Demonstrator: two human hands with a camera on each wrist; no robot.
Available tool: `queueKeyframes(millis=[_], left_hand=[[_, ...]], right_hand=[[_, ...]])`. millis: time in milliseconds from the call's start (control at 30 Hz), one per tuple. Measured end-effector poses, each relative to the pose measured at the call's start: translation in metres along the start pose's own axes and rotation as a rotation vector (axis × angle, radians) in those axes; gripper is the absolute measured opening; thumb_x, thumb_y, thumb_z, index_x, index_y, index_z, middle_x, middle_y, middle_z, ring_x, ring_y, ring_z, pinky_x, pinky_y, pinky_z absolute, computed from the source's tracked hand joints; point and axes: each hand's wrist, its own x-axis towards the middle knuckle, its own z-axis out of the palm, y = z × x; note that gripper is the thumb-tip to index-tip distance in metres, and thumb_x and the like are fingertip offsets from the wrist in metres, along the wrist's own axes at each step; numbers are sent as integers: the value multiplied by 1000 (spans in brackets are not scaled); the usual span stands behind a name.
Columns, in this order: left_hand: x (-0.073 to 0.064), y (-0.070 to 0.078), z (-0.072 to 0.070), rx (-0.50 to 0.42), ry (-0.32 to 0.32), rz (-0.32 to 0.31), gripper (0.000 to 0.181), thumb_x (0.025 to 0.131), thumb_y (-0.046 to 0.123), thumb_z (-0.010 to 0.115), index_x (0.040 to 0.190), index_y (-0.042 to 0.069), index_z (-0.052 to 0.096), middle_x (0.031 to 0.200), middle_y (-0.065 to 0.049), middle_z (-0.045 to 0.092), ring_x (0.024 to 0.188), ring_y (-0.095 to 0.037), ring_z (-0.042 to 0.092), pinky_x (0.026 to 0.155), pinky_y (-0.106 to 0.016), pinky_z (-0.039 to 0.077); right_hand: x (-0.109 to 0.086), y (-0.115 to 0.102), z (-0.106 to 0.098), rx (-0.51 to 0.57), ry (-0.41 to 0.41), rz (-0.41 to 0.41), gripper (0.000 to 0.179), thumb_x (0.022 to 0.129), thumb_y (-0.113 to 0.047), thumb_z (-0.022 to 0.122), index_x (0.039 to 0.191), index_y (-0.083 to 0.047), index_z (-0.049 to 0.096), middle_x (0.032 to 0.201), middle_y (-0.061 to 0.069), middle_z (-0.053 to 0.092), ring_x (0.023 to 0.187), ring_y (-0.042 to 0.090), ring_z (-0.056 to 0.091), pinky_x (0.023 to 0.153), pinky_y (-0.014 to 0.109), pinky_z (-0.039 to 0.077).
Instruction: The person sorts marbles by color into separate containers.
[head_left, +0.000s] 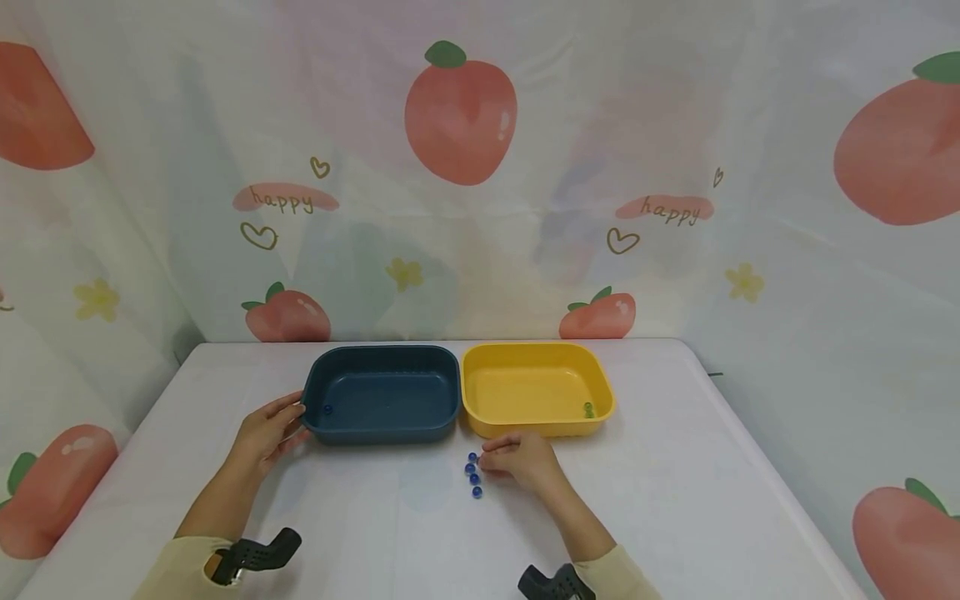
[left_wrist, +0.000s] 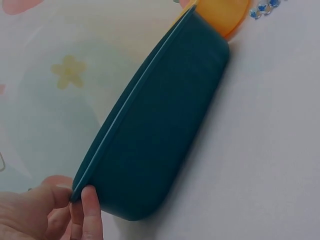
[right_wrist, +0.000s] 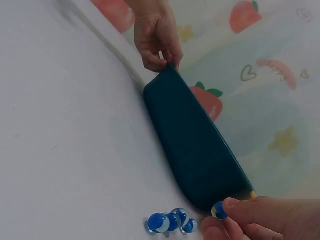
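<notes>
My left hand (head_left: 264, 433) grips the left rim of a dark blue plastic basin (head_left: 382, 437), thumb on one side and fingers on the other in the left wrist view. One blue marble (head_left: 327, 409) lies inside this basin near its left end. In the right wrist view, my right hand (right_wrist: 260, 217) pinches a clear marble with blue swirls (right_wrist: 219, 210) between thumb and fingertips. Just left of that hand, several blue marbles (head_left: 474, 479) lie in a short, uneven row on the table.
A yellow basin (head_left: 525, 427) stands against the blue one's right side, with green marbles (head_left: 588, 410) at its right end. Both basins rest toward the back of the white-covered table (head_left: 360, 517). Behind it hangs a fruit-printed cloth (head_left: 510, 250).
</notes>
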Motion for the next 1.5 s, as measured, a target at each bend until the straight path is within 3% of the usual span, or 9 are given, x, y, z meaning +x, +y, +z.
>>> queueKeyframes(millis=[500,933,1100,1300,1500], left_hand=[[0,1,-7,-39,-45,-4,58,102,16,52,152,-2,29,93,16,62,87,1,63,82,-25,59],[1,-1,-8,-11,-56,12,58,101,11,52,151,-4,29,94,14,61,85,1,63,82,-27,59],[1,1,-5,-35,-69,21,59,99,7,52,151,-6,27,91,15,62,83,1,64,81,-26,60],[-2,4,-3,-84,-114,42,61,99,3,53,150,-11,24,90,13,64,84,0,65,80,-26,60],[-5,3,-3,-115,-107,21,62,98,2,54,151,-9,23,89,13,63,83,0,64,79,-26,60]], right_hand=[[5,-15,0,-11,-34,-7,26,85,-12,77,106,3,72,88,8,75,80,16,71,76,29,61],[11,-28,0,99,-39,-8,28,87,-10,75,110,5,70,92,11,75,83,19,73,78,30,61],[15,-32,1,180,-40,3,27,87,-6,74,110,7,69,96,14,74,84,20,73,78,30,61],[18,-36,4,153,-17,-5,23,87,-9,74,105,4,71,95,13,74,84,19,73,77,30,61],[23,-43,8,164,-18,-29,24,87,-9,75,106,5,72,94,14,74,84,21,73,81,33,60]])
